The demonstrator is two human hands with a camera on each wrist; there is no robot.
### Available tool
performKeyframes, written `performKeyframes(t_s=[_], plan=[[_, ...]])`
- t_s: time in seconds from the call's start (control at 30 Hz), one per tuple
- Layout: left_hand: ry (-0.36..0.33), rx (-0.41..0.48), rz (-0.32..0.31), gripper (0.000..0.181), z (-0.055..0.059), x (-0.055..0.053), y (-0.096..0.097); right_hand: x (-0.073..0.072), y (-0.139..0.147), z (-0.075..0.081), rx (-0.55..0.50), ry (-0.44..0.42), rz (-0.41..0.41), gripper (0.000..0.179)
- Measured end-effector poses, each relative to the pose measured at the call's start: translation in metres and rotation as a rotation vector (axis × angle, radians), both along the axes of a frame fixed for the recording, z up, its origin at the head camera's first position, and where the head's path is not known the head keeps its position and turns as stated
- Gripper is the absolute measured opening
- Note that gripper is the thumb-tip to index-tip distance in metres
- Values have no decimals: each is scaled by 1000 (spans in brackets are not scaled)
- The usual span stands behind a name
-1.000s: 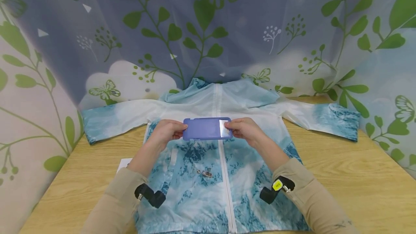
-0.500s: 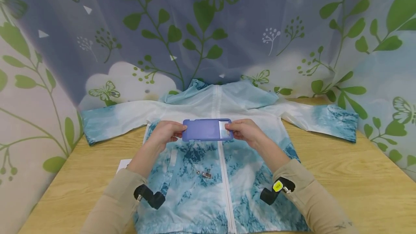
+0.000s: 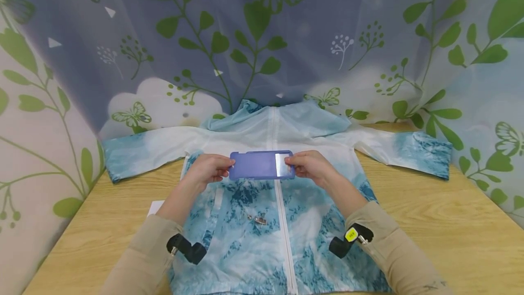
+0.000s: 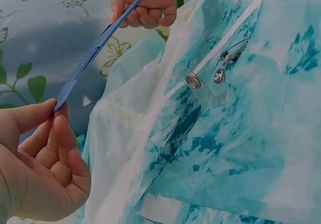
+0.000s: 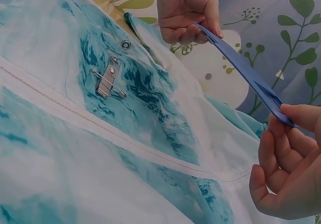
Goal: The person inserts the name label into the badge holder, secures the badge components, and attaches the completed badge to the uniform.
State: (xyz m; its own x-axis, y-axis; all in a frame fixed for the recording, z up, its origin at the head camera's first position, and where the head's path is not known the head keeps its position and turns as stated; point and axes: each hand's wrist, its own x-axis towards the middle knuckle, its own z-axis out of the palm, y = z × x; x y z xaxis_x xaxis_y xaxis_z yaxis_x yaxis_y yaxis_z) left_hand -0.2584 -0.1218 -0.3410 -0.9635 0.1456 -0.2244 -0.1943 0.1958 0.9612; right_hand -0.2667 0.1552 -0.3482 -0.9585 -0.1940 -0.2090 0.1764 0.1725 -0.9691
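Observation:
Both hands hold a thin blue-purple plastic card holder (image 3: 254, 165) level above a jacket (image 3: 241, 258). My left hand (image 3: 209, 168) pinches its left end between thumb and fingers. The right hand (image 3: 312, 166) pinches the other end, its thumb on a pale shiny band there. In both wrist views the card holder (image 4: 83, 68) is seen nearly edge-on. Below it, on the jacket front, lies a metal badge clip (image 5: 105, 79) with a pin and a clear strap with a snap (image 4: 193, 81); neither hand touches it.
The blue-and-white zip jacket lies spread over a wooden table (image 3: 434, 222), sleeves out to both sides. A white paper corner (image 3: 154, 207) shows beside the left forearm. A leaf-patterned cloth (image 3: 311, 26) hangs behind and at the sides.
Over the last second both hands have lowered the card holder very slightly in the head view. Their pinch on its two ends stays the same.

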Motion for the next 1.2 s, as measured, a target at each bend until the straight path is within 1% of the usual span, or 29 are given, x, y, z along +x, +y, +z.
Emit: performKeyframes(t_s=[0.2,0.37,0.5,0.8,1.03,1.2], plan=[[3,-6,-19,31,-1,1,-1,1,2,1,6,-11,37,22],[12,-20,-18,31,-1,0,-1,1,4,2,4,3,45,20],[6,-23,-20,30,-1,1,-3,1,3,2,8,6,48,20],[7,-29,-9,32,0,0,-5,0,5,0,-4,5,56,21],[9,-44,1,32,-1,1,-8,0,6,1,-6,-5,70,17],[21,-47,4,34,1,2,-11,-1,9,1,-31,-4,69,21]])
